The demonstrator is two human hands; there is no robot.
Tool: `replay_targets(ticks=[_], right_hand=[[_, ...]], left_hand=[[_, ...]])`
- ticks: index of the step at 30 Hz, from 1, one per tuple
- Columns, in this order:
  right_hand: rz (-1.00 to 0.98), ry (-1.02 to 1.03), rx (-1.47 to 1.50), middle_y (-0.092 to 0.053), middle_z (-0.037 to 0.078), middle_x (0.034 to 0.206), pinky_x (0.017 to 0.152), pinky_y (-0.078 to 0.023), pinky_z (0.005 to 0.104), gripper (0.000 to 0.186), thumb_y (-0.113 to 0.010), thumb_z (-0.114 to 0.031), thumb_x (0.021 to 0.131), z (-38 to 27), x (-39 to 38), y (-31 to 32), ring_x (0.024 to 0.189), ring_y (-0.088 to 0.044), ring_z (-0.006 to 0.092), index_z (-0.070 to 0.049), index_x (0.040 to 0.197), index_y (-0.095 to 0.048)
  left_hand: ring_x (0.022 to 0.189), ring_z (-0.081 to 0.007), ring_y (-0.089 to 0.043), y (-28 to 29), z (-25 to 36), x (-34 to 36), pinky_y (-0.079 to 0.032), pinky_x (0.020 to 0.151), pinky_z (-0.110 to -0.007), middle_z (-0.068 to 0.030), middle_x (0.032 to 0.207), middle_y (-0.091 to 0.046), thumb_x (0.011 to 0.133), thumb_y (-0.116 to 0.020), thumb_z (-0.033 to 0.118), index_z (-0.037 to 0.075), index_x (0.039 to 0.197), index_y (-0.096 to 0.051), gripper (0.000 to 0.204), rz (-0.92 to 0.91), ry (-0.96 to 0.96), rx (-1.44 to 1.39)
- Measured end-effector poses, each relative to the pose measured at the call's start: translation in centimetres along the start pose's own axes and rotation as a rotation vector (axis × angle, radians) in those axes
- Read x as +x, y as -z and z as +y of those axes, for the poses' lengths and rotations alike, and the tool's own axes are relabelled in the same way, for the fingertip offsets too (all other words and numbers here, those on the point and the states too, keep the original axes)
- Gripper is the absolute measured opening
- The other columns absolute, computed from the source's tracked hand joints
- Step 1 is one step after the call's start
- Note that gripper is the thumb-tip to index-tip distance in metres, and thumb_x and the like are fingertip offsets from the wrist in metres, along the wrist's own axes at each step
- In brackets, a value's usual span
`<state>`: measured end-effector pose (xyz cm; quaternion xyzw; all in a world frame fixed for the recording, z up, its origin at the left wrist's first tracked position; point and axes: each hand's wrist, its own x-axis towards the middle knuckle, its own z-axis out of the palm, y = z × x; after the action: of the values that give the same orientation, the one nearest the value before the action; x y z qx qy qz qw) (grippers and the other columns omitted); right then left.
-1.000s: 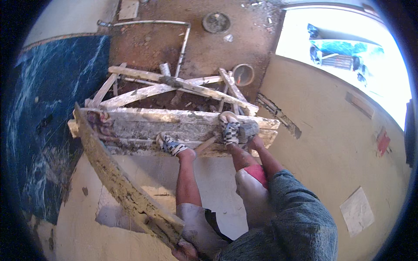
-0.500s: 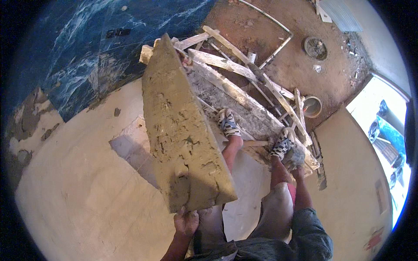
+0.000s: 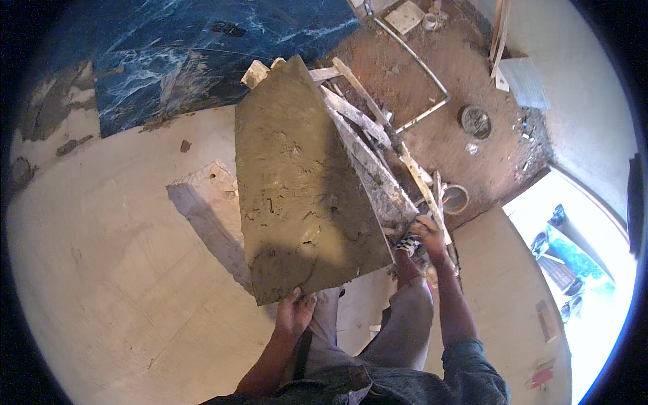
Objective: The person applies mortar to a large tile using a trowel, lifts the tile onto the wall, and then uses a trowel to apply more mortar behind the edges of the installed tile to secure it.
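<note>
A large rectangular tile [image 3: 297,196], its upward face coated with wet grey-brown mortar, stands tilted in front of me. My left hand [image 3: 295,314] grips its lower edge, thumb on the mortared side. The tile's far end rests by the wooden scaffold. My right hand [image 3: 428,237] is off the tile, beside its right edge, with fingers curled at the end of the scaffold plank [image 3: 385,182]; what they hold, if anything, is hidden. My patterned shoe [image 3: 407,244] shows just below that hand. The tile covers my other foot.
Dark blue marbled tiles [image 3: 175,67] cover the wall at upper left, beside plaster [image 3: 121,223] with a recess. Crossed scaffold poles [image 3: 358,111] stand to the right. Far below on the dirt floor are a round tub [image 3: 475,121], a bucket [image 3: 455,200] and a bent pipe [image 3: 422,54].
The tile has swung to the right and its lower edge has risen with my left hand. My right hand has come up from beside my shoe to the plank's end.
</note>
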<state>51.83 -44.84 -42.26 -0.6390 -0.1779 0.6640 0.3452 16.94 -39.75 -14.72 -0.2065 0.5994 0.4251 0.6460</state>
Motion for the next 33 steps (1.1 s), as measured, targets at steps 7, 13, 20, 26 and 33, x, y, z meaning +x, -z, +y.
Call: replay_targets(ticks=[7, 13, 20, 26, 33], right_hand=[[-0.306, 0.028, -0.232, -0.06, 0.01, 0.111, 0.079, -0.049, 0.0325, 0.037, -0.054, -0.023, 0.09, -13.9, 2.2, -13.8, 0.097, -0.058, 0.0178, -0.005, 0.122, -0.053], [-0.292, 0.056, -0.126, -0.059, 0.01, 0.113, 0.081, -0.048, 0.0327, 0.038, -0.052, -0.025, 0.091, -15.7, 5.7, -19.7, 0.098, -0.057, 0.0183, -0.005, 0.123, -0.052], [-0.236, -0.039, 0.056, -0.058, 0.01, 0.114, 0.083, -0.047, 0.0328, 0.039, -0.05, -0.026, 0.092, -15.0, 5.5, -19.4, 0.1, -0.057, 0.0189, -0.004, 0.124, -0.051], [-0.209, -0.108, 0.114, -0.058, 0.01, 0.115, 0.085, -0.047, 0.033, 0.04, -0.048, -0.027, 0.094, -14.3, 4.3, -18.8, 0.101, -0.056, 0.0194, -0.003, 0.125, -0.05], [-0.161, -0.122, 0.134, -0.057, 0.01, 0.117, 0.087, -0.046, 0.0331, 0.041, -0.045, -0.029, 0.095, -15.2, 4.0, -18.3, 0.103, -0.056, 0.02, -0.003, 0.126, -0.048]], left_hand=[[0.091, -0.0269, -0.065, -3.0, -0.1, -0.4, -0.056, 0.079, -0.042, -0.0122, 0.107, -0.062, 0.081, -0.059, 0.001, 0.003, 0.112, -0.052, 0.032, -0.135, -0.006, -0.004], [0.09, -0.0264, -0.065, -1.7, 0.1, -0.1, -0.056, 0.081, -0.043, -0.0122, 0.103, -0.064, 0.079, -0.06, -0.001, 0.002, 0.107, -0.055, 0.029, -0.104, 0.045, -0.079], [0.091, -0.0269, -0.064, -1.6, 0.2, -0.2, -0.054, 0.081, -0.043, -0.0121, 0.104, -0.064, 0.081, -0.061, 0.001, 0.003, 0.11, -0.054, 0.03, -0.105, 0.094, -0.082], [0.09, -0.027, -0.064, -2.9, 0.1, -0.5, -0.054, 0.08, -0.042, -0.013, 0.105, -0.063, 0.081, -0.061, 0.001, 0.003, 0.111, -0.054, 0.031, -0.092, 0.07, -0.06], [0.092, -0.0274, -0.064, -2.2, 0.3, -0.1, -0.055, 0.08, -0.043, -0.0136, 0.108, -0.062, 0.082, -0.059, 0.001, 0.002, 0.115, -0.052, 0.034, -0.145, 0.117, -0.073]])
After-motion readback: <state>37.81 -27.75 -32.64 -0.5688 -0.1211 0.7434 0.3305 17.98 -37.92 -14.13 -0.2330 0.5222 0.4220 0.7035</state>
